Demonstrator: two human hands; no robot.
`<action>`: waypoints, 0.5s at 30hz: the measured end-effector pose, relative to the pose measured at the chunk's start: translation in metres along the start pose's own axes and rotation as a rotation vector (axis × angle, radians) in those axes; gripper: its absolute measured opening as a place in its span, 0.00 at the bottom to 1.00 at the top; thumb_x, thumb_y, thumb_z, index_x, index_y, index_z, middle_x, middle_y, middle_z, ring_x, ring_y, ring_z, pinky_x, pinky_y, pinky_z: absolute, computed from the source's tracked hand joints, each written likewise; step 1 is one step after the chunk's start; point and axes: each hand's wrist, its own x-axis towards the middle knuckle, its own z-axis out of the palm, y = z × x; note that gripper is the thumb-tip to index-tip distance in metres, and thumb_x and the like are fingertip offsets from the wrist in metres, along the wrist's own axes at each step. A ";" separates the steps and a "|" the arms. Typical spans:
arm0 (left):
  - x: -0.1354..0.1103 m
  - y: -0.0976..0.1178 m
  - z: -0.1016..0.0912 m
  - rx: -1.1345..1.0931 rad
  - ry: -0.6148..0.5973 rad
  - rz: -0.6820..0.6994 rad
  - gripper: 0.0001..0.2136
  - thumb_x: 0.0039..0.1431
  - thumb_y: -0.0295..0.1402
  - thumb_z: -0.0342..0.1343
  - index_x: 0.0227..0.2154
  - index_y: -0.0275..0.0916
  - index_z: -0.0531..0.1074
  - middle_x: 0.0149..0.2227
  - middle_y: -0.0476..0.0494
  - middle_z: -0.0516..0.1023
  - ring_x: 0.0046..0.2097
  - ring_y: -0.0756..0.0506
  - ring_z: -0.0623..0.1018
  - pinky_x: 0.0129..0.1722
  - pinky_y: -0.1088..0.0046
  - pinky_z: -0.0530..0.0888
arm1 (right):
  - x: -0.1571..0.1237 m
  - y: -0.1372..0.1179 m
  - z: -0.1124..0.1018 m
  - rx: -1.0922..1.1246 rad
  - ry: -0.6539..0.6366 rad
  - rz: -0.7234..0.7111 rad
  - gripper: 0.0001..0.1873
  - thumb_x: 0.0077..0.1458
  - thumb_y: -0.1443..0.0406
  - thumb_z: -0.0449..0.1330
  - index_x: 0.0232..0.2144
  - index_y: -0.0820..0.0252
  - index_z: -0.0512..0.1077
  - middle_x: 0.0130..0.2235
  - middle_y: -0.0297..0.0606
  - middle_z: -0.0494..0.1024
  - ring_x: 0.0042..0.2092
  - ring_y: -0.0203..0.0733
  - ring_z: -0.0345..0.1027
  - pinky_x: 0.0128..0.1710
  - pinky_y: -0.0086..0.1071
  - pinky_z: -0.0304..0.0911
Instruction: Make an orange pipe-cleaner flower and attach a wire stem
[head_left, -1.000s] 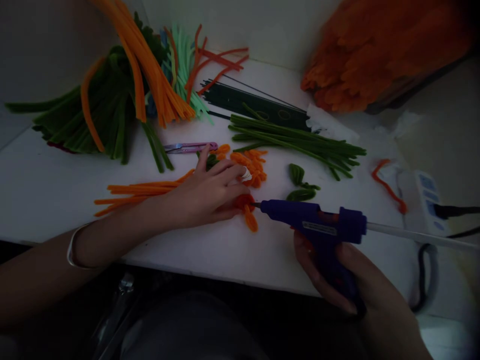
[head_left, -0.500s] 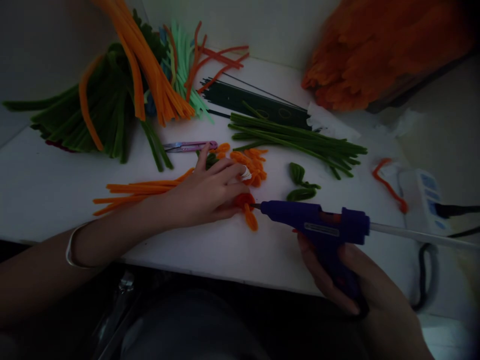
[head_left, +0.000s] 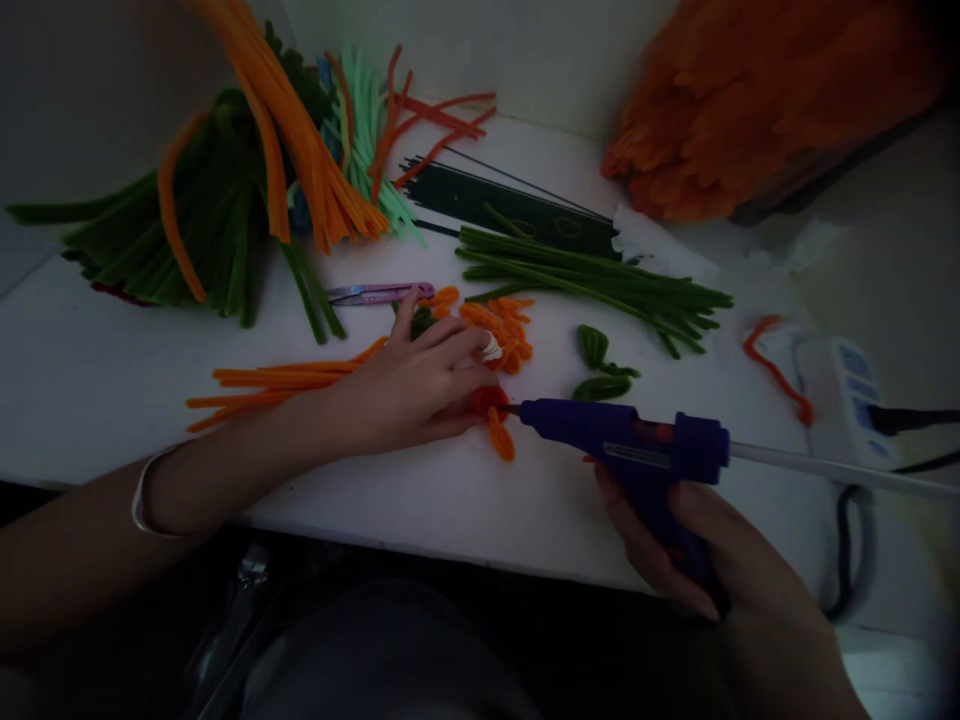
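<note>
My left hand (head_left: 427, 385) pinches a small red-orange pipe-cleaner flower piece (head_left: 491, 402) low over the white table; an orange petal loop (head_left: 502, 440) hangs from it. The fingers partly hide the piece. Wrapped in my right hand (head_left: 720, 560) is a blue glue gun (head_left: 630, 440) with a long glue stick (head_left: 832, 468) in its back. Its nozzle touches or almost touches the flower piece. Just beyond my left fingers lies a pile of orange pipe-cleaner loops (head_left: 502, 335), and purple-handled snips (head_left: 382, 292) lie behind that hand.
Orange pipe cleaners (head_left: 270, 376) lie under my left forearm. Green ones (head_left: 592, 275) and dark stem wires (head_left: 510, 205) are farther back. Green leaf shapes (head_left: 600, 388) sit near the gun. At left is a large green bundle (head_left: 187, 220); at right, a power strip (head_left: 840, 390) with a cord.
The glue gun's rear has shifted slightly left and up in my right hand, its nozzle staying at the flower piece. My left hand has hardly moved.
</note>
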 end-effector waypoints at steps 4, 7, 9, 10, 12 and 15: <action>0.000 0.001 -0.001 0.002 -0.041 -0.023 0.14 0.64 0.40 0.51 0.47 0.40 0.71 0.52 0.36 0.68 0.57 0.34 0.68 0.57 0.29 0.45 | -0.001 0.001 -0.002 -0.009 0.014 0.001 0.21 0.53 0.46 0.59 0.36 0.56 0.73 0.17 0.29 0.67 0.12 0.23 0.44 0.12 0.23 0.34; 0.000 0.000 0.000 0.006 -0.027 -0.015 0.13 0.64 0.40 0.51 0.47 0.41 0.71 0.52 0.37 0.68 0.56 0.34 0.69 0.58 0.29 0.44 | -0.001 0.000 -0.002 -0.011 0.007 0.004 0.21 0.53 0.46 0.59 0.36 0.56 0.74 0.17 0.29 0.67 0.12 0.23 0.43 0.11 0.23 0.34; -0.001 0.000 0.001 0.012 -0.027 -0.016 0.14 0.64 0.41 0.51 0.47 0.41 0.71 0.52 0.37 0.68 0.57 0.35 0.68 0.59 0.30 0.43 | -0.001 -0.002 0.000 -0.005 0.022 0.009 0.21 0.52 0.46 0.60 0.36 0.56 0.74 0.16 0.29 0.66 0.12 0.23 0.42 0.11 0.23 0.33; -0.001 0.000 0.002 0.017 -0.021 -0.014 0.14 0.64 0.42 0.50 0.47 0.41 0.71 0.52 0.38 0.68 0.57 0.35 0.68 0.59 0.31 0.42 | -0.001 -0.003 0.001 -0.006 0.038 0.009 0.21 0.52 0.46 0.60 0.35 0.57 0.74 0.16 0.29 0.65 0.12 0.23 0.41 0.11 0.24 0.33; -0.001 -0.001 0.003 0.025 -0.020 -0.014 0.14 0.64 0.42 0.50 0.47 0.41 0.71 0.52 0.38 0.69 0.56 0.36 0.68 0.60 0.31 0.42 | -0.002 -0.004 0.005 -0.020 0.066 0.002 0.20 0.52 0.47 0.61 0.33 0.57 0.75 0.15 0.28 0.63 0.12 0.22 0.40 0.12 0.24 0.31; -0.001 -0.002 0.003 0.027 -0.007 -0.006 0.14 0.64 0.42 0.51 0.47 0.42 0.71 0.51 0.38 0.69 0.56 0.36 0.69 0.59 0.31 0.45 | -0.006 -0.006 0.011 -0.078 0.125 0.007 0.21 0.51 0.47 0.60 0.32 0.57 0.74 0.16 0.29 0.63 0.13 0.23 0.38 0.13 0.25 0.30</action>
